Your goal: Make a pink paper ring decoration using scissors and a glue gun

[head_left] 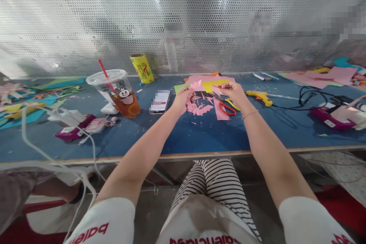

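My left hand [183,98] is closed on a pink fringed paper strip [199,109], which curls down from the fingers toward the table. To its right, my right hand [232,89] pinches something small and pinkish, too small to name for certain. Just below that hand lie scissors [228,109] with red and yellow handles, partly on a pink paper piece [220,110]. Thin pink paper scraps [204,97] are scattered between the hands. Behind them are sheets of yellow paper [214,84] and pink paper.
Left of my hands are a phone [160,102], a plastic drink cup [123,95] with a red straw and a yellow roll [142,69]. A yellow glue gun [260,98] and its black cord lie right. Purple power strips [331,119] sit at both sides. A perforated metal panel [200,19] stands behind.
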Demonstrator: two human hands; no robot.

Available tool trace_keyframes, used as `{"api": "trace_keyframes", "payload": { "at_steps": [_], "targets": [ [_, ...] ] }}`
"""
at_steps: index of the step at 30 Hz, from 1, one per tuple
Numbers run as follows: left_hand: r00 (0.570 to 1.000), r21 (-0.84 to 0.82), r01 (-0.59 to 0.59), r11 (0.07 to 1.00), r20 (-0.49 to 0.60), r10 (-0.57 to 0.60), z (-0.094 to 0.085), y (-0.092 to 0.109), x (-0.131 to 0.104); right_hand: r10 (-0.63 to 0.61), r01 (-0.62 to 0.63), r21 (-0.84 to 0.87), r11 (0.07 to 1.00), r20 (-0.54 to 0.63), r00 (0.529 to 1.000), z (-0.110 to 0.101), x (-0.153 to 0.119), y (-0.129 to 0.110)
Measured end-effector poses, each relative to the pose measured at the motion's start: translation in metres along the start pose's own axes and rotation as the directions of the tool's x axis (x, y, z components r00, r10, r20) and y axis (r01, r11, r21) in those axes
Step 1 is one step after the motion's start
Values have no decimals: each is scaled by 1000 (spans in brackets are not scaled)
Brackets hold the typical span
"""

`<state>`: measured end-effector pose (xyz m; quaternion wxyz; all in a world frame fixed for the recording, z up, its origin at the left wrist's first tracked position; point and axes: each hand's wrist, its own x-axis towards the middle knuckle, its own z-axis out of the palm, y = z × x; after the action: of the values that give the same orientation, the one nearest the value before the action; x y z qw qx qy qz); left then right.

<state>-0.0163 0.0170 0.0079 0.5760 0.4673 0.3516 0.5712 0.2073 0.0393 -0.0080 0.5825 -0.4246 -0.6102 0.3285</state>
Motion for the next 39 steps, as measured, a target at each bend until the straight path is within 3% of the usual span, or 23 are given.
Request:
{"api": "trace_keyframes", "payload": {
  "at_steps": [4,9,12,18,23,29,39],
  "targets": [
    [988,-14,146,989,55,-145,-2,-6,1,53,-70,159,985,108,993,7,-5,0],
    [974,97,225,970,-11,-225,-6,-20,11,150,-186,213,959,174,973,14,-8,7],
    [981,167,195,967,-37,-191,-8,-24,12,147,-181,218,959,163,976,17,-8,16],
    [995,289,97,953,11,-104,-12,-24,10,172,-208,237,949,163,971,23,-7,22],
    [999,385,32,923,-10,-30,-12,-26,11,188,-202,243,949,80,979,29,-7,21],
    [995,370,-46,928,-65,75,-16,-32,17,170,-167,272,948,11,985,32,-10,13],
    [987,297,-97,950,-96,131,-14,-27,17,187,-195,326,925,55,981,40,-13,7]
  ]
}}
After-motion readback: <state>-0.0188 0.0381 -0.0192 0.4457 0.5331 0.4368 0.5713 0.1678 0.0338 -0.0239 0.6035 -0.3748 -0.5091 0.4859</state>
